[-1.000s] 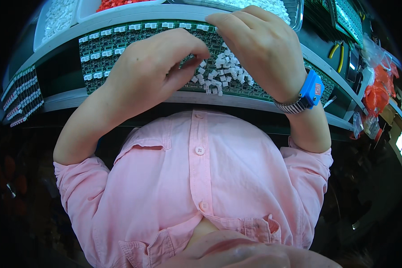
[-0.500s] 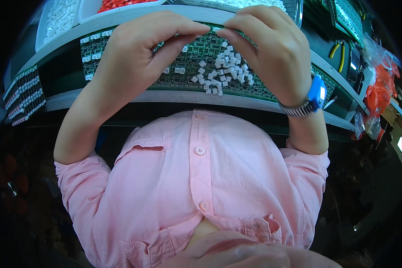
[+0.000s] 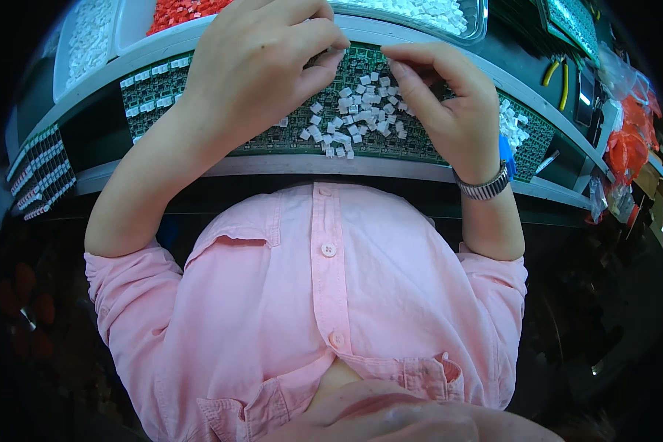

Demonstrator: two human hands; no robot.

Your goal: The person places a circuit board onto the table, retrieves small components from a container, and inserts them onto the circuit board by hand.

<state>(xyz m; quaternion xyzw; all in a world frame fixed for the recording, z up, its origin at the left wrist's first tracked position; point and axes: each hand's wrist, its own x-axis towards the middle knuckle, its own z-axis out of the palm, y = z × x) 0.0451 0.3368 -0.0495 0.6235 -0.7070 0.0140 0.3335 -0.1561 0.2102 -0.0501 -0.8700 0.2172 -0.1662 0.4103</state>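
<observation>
A long green circuit board panel [image 3: 272, 140] lies across the bench before me, with rows of white connectors [image 3: 155, 71] fitted along its left part. Loose small white connectors [image 3: 368, 110] are heaped on its middle. My left hand [image 3: 265, 62] is over the board's far edge, fingers curled and thumb pressed to the index finger; whatever is in that pinch is too small to name. To the right of the heap, my right hand [image 3: 453, 99] bends its thumb and index finger toward each other above the board. Their tips are close, and anything between them cannot be made out.
Beyond the board's rail stand trays of white parts [image 3: 90, 37], red parts [image 3: 184, 13] and a clear box of white parts [image 3: 435, 15]. More connectors [image 3: 513, 124] lie at the right. Yellow-handled pliers [image 3: 563, 85], a red bag [image 3: 630, 136] and stacked boards [image 3: 43, 173] flank the bench.
My right hand has drawn back right and toward me, away from my left fingertips. My left hand has shifted farther away, with its fingers more curled. White connectors at the right have come into sight.
</observation>
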